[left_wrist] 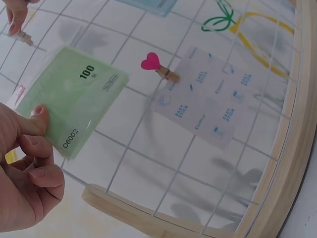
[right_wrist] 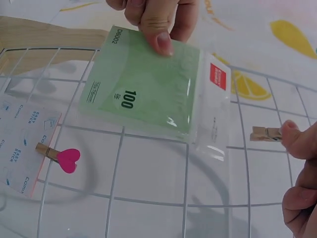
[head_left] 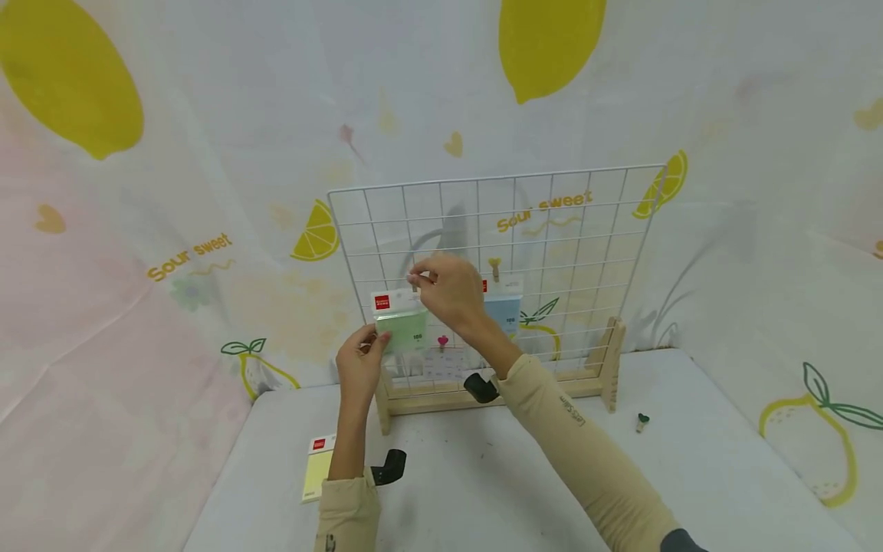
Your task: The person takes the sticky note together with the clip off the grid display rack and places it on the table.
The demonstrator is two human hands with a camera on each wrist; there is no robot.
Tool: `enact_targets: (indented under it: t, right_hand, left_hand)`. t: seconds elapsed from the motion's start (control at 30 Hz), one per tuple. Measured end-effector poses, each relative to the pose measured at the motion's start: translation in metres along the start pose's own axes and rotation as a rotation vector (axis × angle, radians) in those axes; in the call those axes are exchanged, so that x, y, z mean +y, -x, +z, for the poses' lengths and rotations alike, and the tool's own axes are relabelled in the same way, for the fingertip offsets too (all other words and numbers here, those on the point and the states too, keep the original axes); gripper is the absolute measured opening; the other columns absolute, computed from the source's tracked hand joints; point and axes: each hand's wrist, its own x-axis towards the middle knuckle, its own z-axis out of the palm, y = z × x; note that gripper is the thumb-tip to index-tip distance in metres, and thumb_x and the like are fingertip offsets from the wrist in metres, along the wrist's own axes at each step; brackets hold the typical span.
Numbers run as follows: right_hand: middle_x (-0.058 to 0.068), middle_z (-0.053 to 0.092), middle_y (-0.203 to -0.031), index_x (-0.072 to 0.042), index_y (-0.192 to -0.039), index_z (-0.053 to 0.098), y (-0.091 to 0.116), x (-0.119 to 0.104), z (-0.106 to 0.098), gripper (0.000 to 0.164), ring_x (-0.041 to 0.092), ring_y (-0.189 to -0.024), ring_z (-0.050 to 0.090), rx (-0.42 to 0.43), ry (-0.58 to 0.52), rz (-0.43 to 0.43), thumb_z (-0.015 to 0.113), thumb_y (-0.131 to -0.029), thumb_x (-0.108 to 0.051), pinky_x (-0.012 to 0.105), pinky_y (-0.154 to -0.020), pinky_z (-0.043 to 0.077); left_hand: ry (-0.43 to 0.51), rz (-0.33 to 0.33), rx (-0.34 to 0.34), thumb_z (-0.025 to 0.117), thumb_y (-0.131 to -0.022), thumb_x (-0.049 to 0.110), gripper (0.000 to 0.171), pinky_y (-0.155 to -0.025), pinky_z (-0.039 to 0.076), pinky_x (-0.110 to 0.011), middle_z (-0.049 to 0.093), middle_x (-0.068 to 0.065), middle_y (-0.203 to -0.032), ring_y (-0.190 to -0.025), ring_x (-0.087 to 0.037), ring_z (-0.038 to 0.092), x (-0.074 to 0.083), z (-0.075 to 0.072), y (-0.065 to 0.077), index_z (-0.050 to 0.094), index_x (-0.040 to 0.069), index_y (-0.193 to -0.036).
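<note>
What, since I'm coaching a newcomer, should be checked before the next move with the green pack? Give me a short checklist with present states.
1. Left hand gripping the green pack: ok, thumb across its front.
2. Right hand holding the wooden clip: ok, pinched at one end.
3. Clip fastened on the green pack: not ok, they are apart in the right wrist view.
4. Green pack touching the wire grid: cannot tell.
5. Blue pack hung with its yellow-topped clip: ok.
6. Patterned sheet held by the pink heart clip: ok.
</note>
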Motion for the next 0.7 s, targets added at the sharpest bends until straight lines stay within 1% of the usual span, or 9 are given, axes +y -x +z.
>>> enact_targets:
  t: [0.17,0.27,0.37,0.5,0.6,0.7]
  right_hand:
    - [-0.001,0.059,-0.067,-0.012,-0.088,0.078,0.006,0.001,-0.008,0.006,0.013,-0.060,0.048,-0.009,0.002,0.017,0.078,-0.086,-0.017,0.026,-0.051,0.035]
    - [-0.001,0.054,-0.065,-0.012,-0.090,0.078,0.010,0.002,-0.013,0.007,0.014,-0.059,0.045,-0.021,-0.008,0.033,0.078,-0.086,-0.018,0.026,-0.050,0.032]
    - [-0.001,0.048,-0.063,-0.011,-0.091,0.077,0.014,0.003,-0.019,0.007,0.014,-0.057,0.041,-0.035,-0.032,0.042,0.077,-0.086,-0.016,0.026,-0.049,0.028]
    - [-0.002,0.042,-0.060,-0.010,-0.091,0.077,0.023,0.006,-0.024,0.007,0.013,-0.055,0.036,-0.060,-0.042,0.033,0.078,-0.086,-0.016,0.025,-0.049,0.023]
    - [-0.003,0.039,-0.059,-0.009,-0.091,0.078,0.032,0.010,-0.027,0.008,0.013,-0.055,0.036,-0.074,-0.050,0.033,0.079,-0.085,-0.015,0.026,-0.050,0.024]
    - [-0.003,0.039,-0.059,-0.008,-0.091,0.077,0.041,0.016,-0.031,0.008,0.014,-0.056,0.037,-0.078,-0.061,0.041,0.078,-0.085,-0.013,0.028,-0.052,0.028]
  left_hand:
    - [-0.015,0.040,0.015,0.073,-0.087,0.000,0.013,-0.058,0.041,-0.017,0.061,-0.015,-0.083,-0.069,-0.013,0.052,-0.003,-0.006,0.004,0.072,-0.006,-0.099]
    - [-0.026,0.055,0.027,0.073,-0.087,0.001,0.014,-0.058,0.041,-0.017,0.061,-0.015,-0.084,-0.069,-0.015,0.053,-0.005,-0.008,0.006,0.072,-0.006,-0.099]
    - [-0.031,0.054,0.021,0.072,-0.088,0.001,0.014,-0.058,0.041,-0.017,0.061,-0.016,-0.085,-0.070,-0.017,0.053,-0.006,-0.012,0.008,0.071,-0.006,-0.100]
    - [-0.017,0.054,0.001,0.071,-0.090,0.001,0.015,-0.062,0.043,-0.016,0.062,-0.017,-0.089,-0.075,-0.020,0.055,-0.008,-0.016,0.010,0.070,-0.006,-0.102]
    - [-0.008,0.047,-0.007,0.071,-0.090,0.003,0.016,-0.063,0.043,-0.017,0.062,-0.017,-0.091,-0.075,-0.020,0.056,-0.010,-0.019,0.013,0.070,-0.006,-0.104]
    - [0.004,0.036,-0.014,0.071,-0.090,0.004,0.017,-0.060,0.041,-0.018,0.061,-0.016,-0.091,-0.071,-0.019,0.055,-0.012,-0.022,0.016,0.070,-0.005,-0.105]
